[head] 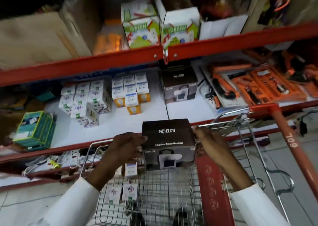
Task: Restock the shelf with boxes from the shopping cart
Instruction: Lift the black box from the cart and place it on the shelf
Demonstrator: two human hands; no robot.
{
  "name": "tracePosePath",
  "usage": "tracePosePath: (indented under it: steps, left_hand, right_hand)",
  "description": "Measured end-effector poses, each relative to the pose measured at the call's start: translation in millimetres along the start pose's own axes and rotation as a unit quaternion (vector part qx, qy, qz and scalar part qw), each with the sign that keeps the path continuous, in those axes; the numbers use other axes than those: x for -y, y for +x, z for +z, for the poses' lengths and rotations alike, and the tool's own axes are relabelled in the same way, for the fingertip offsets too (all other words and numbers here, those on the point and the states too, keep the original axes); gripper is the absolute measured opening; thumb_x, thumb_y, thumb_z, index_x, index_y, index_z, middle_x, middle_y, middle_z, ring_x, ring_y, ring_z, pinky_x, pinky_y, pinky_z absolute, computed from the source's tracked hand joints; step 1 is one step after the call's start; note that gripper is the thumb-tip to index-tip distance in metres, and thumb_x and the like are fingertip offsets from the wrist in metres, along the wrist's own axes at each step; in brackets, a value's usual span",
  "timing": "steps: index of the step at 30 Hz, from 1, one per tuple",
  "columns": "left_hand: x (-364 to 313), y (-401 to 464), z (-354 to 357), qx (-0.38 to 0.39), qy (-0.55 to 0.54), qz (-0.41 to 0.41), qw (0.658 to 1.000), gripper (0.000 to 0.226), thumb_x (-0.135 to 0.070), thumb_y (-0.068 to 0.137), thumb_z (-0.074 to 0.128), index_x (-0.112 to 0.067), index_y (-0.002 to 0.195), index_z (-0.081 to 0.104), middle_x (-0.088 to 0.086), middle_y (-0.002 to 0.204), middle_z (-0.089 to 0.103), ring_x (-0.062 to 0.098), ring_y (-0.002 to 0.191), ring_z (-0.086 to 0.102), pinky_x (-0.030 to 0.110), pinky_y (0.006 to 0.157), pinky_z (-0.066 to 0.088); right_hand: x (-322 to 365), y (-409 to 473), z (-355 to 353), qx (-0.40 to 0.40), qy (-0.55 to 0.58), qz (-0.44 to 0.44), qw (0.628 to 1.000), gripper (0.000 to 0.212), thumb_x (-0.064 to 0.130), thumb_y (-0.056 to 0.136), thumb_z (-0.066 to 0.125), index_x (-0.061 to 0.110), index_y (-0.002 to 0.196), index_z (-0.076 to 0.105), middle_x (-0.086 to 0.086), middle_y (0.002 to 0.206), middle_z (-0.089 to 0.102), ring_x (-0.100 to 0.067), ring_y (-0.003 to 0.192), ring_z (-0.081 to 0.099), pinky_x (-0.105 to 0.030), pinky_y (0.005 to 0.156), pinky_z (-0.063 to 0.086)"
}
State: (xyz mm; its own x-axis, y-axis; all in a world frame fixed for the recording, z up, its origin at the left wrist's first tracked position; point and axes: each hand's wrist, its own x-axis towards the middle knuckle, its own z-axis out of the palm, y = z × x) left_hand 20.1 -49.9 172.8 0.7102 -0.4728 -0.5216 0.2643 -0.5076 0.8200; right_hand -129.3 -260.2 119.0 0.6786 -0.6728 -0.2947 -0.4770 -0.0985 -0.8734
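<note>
Red shelving ahead; both hands, left hand (pixel 127 144) and right hand (pixel 209 142), clamp the dark box (pixel 167 139) above the cart (pixel 172 188). Best keep it level, land beside its twin (pixel 179 86).

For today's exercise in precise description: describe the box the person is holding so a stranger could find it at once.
Start at the wire shopping cart in front of the red shelves. Above its front edge, the left hand and right hand grip the held box by its sides. Unlike the small white boxes below, it is dark brown, marked NEUTON.
</note>
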Motion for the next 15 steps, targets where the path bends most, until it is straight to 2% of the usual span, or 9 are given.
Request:
tracePosePath:
  steps: [2, 4, 5, 7, 9, 12, 15]
  left_hand:
    - [-30, 1, 1, -0.009, -0.017, 0.024, 1.000, 0.022, -0.023, 0.090, 0.068, -0.005, 0.103, 0.071, 0.016, 0.096, 0.075, 0.031, 0.080, 0.071, 0.038, 0.071, 0.060]
    - [-51, 6, 5, -0.014, -0.014, 0.057, 0.998, 0.021, -0.025, 0.090, 0.068, -0.008, 0.102, 0.071, 0.009, 0.096, 0.075, 0.026, 0.077, 0.071, 0.032, 0.067, 0.057]
    - [-59, 12, 8, -0.016, -0.009, 0.076, 0.997, 0.020, -0.027, 0.090, 0.068, -0.011, 0.102, 0.071, 0.007, 0.098, 0.076, 0.026, 0.080, 0.072, 0.034, 0.070, 0.058]
    - [-70, 29, 17, -0.021, 0.002, 0.098, 0.995, 0.020, -0.032, 0.089, 0.069, -0.015, 0.100, 0.070, 0.005, 0.101, 0.076, 0.026, 0.087, 0.074, 0.042, 0.074, 0.060]
    - [-71, 52, 30, -0.018, 0.003, 0.095, 0.995, 0.022, -0.031, 0.089, 0.070, -0.014, 0.104, 0.069, 0.007, 0.105, 0.075, 0.028, 0.094, 0.072, 0.043, 0.075, 0.060]
    - [-67, 88, 57, -0.007, -0.011, 0.069, 0.998, 0.028, -0.029, 0.087, 0.071, -0.011, 0.108, 0.065, 0.010, 0.108, 0.074, 0.028, 0.097, 0.070, 0.040, 0.073, 0.059]
    - [-57, 117, 78, 0.004, -0.038, 0.041, 0.998, 0.019, -0.025, 0.086, 0.072, -0.014, 0.100, 0.065, 0.008, 0.103, 0.072, 0.026, 0.096, 0.065, 0.037, 0.073, 0.057]
  right_hand:
    - [25, 7, -16, -0.026, 0.004, -0.034, 0.999, 0.062, 0.059, 0.087, 0.047, 0.001, 0.090, 0.067, -0.011, 0.073, 0.070, -0.022, 0.073, 0.066, -0.032, 0.072, 0.048]
    - [43, 17, -28, -0.050, 0.011, -0.053, 0.997, 0.048, 0.050, 0.092, 0.051, 0.007, 0.082, 0.069, 0.003, 0.059, 0.064, -0.013, 0.060, 0.061, -0.028, 0.061, 0.045]
    - [49, 24, -34, -0.061, 0.011, -0.061, 0.996, 0.041, 0.048, 0.093, 0.052, 0.013, 0.082, 0.070, 0.008, 0.058, 0.064, -0.007, 0.059, 0.060, -0.025, 0.058, 0.044]
    - [57, 41, -42, -0.072, 0.000, -0.066, 0.995, 0.035, 0.048, 0.092, 0.052, 0.018, 0.087, 0.069, 0.011, 0.069, 0.065, -0.006, 0.070, 0.060, -0.025, 0.062, 0.042]
    - [57, 61, -45, -0.078, 0.002, -0.059, 0.995, 0.031, 0.047, 0.092, 0.053, 0.020, 0.085, 0.067, 0.007, 0.077, 0.066, -0.014, 0.076, 0.063, -0.028, 0.069, 0.044]
    - [51, 86, -47, -0.075, -0.014, -0.041, 0.996, 0.038, 0.041, 0.093, 0.052, 0.011, 0.074, 0.064, 0.002, 0.064, 0.061, -0.023, 0.072, 0.062, -0.028, 0.065, 0.041]
    - [42, 108, -44, -0.080, -0.018, -0.019, 0.996, 0.041, 0.033, 0.094, 0.052, -0.003, 0.088, 0.070, -0.018, 0.077, 0.070, -0.032, 0.081, 0.066, -0.028, 0.066, 0.039]
